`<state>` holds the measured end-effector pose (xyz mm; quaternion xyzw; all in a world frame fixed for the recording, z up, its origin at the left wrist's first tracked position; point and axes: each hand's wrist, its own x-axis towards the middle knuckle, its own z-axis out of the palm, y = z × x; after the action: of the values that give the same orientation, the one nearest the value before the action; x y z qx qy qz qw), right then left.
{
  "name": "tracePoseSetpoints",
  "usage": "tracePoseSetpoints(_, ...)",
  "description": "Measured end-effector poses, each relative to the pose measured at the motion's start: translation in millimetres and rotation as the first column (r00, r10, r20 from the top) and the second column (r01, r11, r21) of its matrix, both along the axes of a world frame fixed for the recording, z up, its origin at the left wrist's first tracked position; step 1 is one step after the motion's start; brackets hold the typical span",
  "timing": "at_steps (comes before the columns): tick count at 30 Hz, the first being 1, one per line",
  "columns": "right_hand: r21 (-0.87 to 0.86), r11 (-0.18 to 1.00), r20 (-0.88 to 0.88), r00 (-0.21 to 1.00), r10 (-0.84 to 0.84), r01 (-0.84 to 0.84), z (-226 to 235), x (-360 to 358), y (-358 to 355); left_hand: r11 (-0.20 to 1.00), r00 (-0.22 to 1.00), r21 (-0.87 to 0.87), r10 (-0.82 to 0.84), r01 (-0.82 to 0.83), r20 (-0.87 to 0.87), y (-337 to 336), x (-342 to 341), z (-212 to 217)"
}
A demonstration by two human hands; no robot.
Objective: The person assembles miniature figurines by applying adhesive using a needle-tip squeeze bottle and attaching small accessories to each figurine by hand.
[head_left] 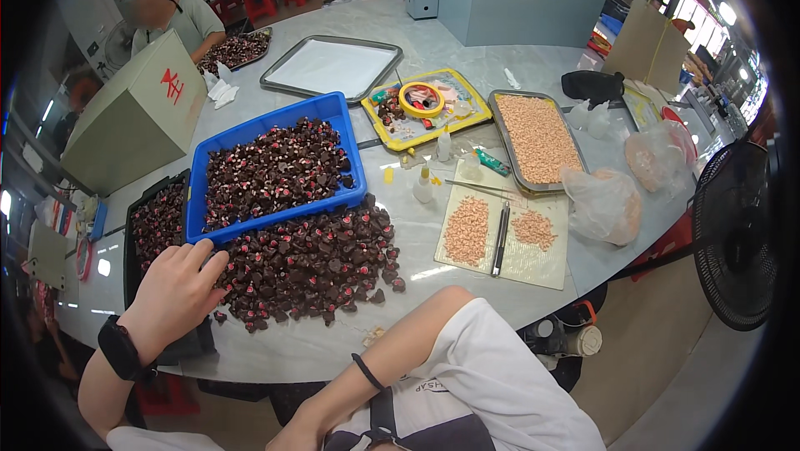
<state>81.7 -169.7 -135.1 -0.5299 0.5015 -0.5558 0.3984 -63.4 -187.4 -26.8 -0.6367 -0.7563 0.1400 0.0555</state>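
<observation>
My left hand [177,286], with a black watch on its wrist, is at the near left corner of a blue plastic tub [360,151]. Its fingers are loosely bent and apart, with the fingertips at the tub's rim and the thumb by a loose pile of small dark brown pieces with pink-red spots [317,264]. More such pieces fill the tub and a black tray [132,243] under its left side. My right forearm crosses in front of my body. Only part of my right hand [293,437] shows at the lower edge; its fingers are out of sight.
To the right lie a mat [546,272] with small pinkish-orange pieces and a black pen-like tool [501,239], and a full metal tray [535,139]. Behind are a yellow-rimmed tray [467,122] and a white-lined tray [333,68]. A fan [737,234] stands right; a co-worker [187,22] sits far left.
</observation>
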Motion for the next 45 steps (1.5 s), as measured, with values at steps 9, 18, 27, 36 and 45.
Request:
tracePoseSetpoints(9, 0.008, 0.988, -0.029, 0.988, -0.151, 0.151, 4, 3, 6, 1.000, 1.000, -0.020, 0.002, -0.002, -0.011, 4, 11, 5)
tracePoseSetpoints(18, 0.084, 0.936, 0.060, 0.936, -0.348, 0.343, 2, -15, 25, 0.998, 1.000, -0.056, -0.024, 0.024, 0.009, 13, 15, 1)
tracePoseSetpoints(27, -0.062, 0.997, 0.444, 0.893, 0.074, -0.052, -32, -15, 9, 0.996, 0.996, 0.008, -0.085, 0.085, 0.041, 15, 11, -7)
tracePoseSetpoints(36, -0.043, 0.999, 0.576, 0.817, 0.002, 0.028, -34, -14, 16, 0.995, 0.995, 0.042, -0.093, 0.091, 0.048, 16, 12, -12)
tracePoseSetpoints(45, -0.013, 0.997, 0.502, 0.863, -0.058, 0.075, -45, -16, 20, 0.997, 0.994, -0.004, -0.079, 0.080, 0.071, 3, 6, -25)
